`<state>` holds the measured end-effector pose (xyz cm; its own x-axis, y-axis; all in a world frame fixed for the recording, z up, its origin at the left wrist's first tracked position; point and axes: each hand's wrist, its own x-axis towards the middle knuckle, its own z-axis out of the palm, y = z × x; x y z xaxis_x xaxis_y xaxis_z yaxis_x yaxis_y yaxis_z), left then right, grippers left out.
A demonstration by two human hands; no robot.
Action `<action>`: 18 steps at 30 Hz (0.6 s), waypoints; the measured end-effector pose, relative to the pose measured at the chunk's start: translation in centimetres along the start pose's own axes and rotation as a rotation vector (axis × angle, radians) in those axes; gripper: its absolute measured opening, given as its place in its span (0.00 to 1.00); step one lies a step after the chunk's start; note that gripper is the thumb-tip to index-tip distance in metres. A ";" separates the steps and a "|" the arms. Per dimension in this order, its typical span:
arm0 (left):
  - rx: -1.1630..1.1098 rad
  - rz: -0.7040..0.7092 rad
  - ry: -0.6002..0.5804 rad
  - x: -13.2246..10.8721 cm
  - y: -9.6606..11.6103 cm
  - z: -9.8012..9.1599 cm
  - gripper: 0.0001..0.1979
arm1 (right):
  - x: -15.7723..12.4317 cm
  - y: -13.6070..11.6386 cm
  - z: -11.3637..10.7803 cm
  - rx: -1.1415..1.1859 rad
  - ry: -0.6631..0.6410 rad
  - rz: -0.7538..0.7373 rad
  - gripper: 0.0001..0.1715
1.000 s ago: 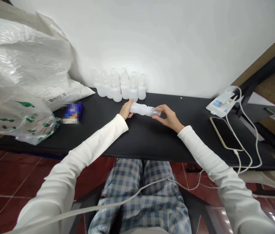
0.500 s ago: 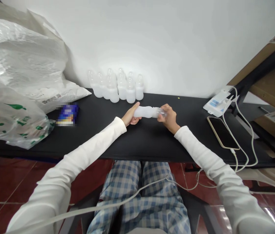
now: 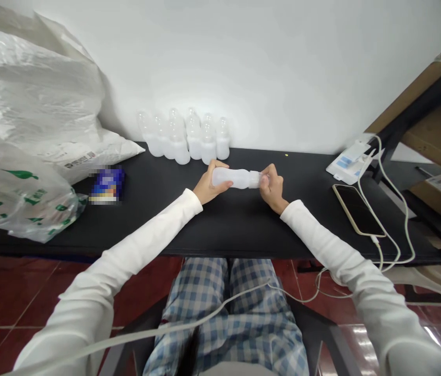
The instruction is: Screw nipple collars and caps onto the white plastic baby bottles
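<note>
A: What's that between the hands?

B: A translucent plastic bottle (image 3: 236,178), lying sideways near the middle of the counter (image 3: 243,230), closer to the back edge than the front. I can't tell whether it touches the black top.

A: How is it held?

B: The left hand (image 3: 209,184) has its fingers (image 3: 220,171) wrapped over the fat body. The right hand (image 3: 272,190) has its fingers (image 3: 274,175) curled, pinching the narrower, clearer end (image 3: 262,179).

A: What's just behind it?

B: A tight cluster of upright bottles (image 3: 183,138) of the same kind, along the back edge against the white wall (image 3: 283,68).

A: And further out?

B: Toward the left end, a blurred blue packet (image 3: 106,184) sits beside a white sack (image 3: 87,159), with a plastic bag (image 3: 16,198) printed in green slumped at the front. Toward the right end, a phone (image 3: 357,210) lies on the counter with a white cable (image 3: 394,224) running off it, and a white packet (image 3: 347,164) sits by the back edge
</note>
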<state>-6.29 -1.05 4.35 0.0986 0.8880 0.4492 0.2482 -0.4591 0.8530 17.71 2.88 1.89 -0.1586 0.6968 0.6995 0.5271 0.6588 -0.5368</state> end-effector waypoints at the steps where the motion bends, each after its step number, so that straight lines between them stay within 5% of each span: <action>1: 0.050 0.018 -0.006 0.1 0.1 -0.2 0.35 | 0.1 -0.2 -0.1 0.001 -0.010 0.003 0.35; 9: 0.298 0.149 -0.151 1.3 -0.6 -1.5 0.30 | 1.3 -1.1 -0.3 0.022 -0.159 0.021 0.36; 18: 0.637 0.356 -0.128 1.4 -0.6 -1.9 0.24 | 1.3 -1.9 -0.1 0.109 0.013 0.065 0.30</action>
<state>-8.10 0.44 5.01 0.3791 0.7024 0.6024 0.6874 -0.6496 0.3248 16.62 2.47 3.87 -0.1154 0.7359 0.6671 0.4415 0.6396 -0.6292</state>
